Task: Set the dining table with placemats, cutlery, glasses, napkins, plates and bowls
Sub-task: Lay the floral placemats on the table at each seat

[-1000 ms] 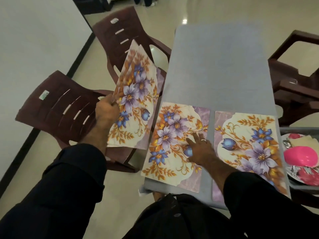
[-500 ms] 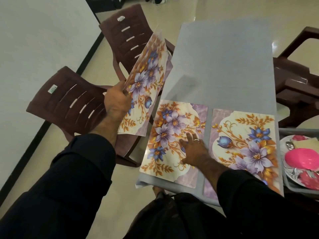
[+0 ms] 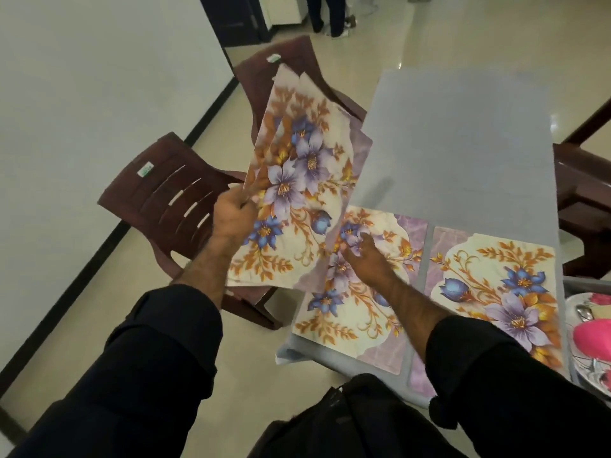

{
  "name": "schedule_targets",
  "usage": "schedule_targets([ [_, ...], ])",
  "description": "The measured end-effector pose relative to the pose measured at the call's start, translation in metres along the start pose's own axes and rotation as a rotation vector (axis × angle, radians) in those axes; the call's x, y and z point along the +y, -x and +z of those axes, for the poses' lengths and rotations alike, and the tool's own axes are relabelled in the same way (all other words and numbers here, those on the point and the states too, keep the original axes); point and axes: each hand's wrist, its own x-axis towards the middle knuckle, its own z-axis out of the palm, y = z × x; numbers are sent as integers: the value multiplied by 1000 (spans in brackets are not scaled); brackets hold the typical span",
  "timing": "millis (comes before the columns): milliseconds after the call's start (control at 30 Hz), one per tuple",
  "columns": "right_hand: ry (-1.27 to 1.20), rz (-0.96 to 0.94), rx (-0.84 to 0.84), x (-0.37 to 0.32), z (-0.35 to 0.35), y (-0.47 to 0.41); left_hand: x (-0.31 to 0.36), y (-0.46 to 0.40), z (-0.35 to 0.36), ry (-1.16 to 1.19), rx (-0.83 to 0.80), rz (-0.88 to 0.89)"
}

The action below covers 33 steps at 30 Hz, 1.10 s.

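My left hand grips a fanned stack of floral placemats by its left edge, held tilted in the air over the table's left side. Two more floral placemats lie flat side by side on the near end of the grey table: a left placemat and a right placemat. My right hand rests on the left placemat, and its fingertips reach the lower right edge of the held stack. Whether those fingers touch or pinch the stack is hidden.
Two dark brown plastic chairs stand to the left of the table, and another brown chair stands on the right. A tray of dishes with a pink bowl sits at the right edge. A person's legs show far back.
My left hand has swung the held stack rightward and closer to the table. My right hand has slid up the left placemat toward the stack's edge.
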Motion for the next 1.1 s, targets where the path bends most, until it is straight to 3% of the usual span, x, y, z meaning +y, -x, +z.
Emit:
schedule_targets([
  [100,-154,38,15,-29,29,-21,-33,25,-44,227,-58,-101],
  [267,-255,62,-72,-82,101,-7,-105,63,-133,256,-39,-226],
  [467,-272,60,-227,-106,250,23,-208,120,-240,336,47,-397],
  [733,23,-26,-406,-148,429,63,-360,185,-377,477,196,-624],
  [933,246,-37,-539,-168,523,35,-409,195,-421,560,377,-679],
  [1100,207,61,-630,-186,601,-1,-454,170,-448,642,433,-778],
])
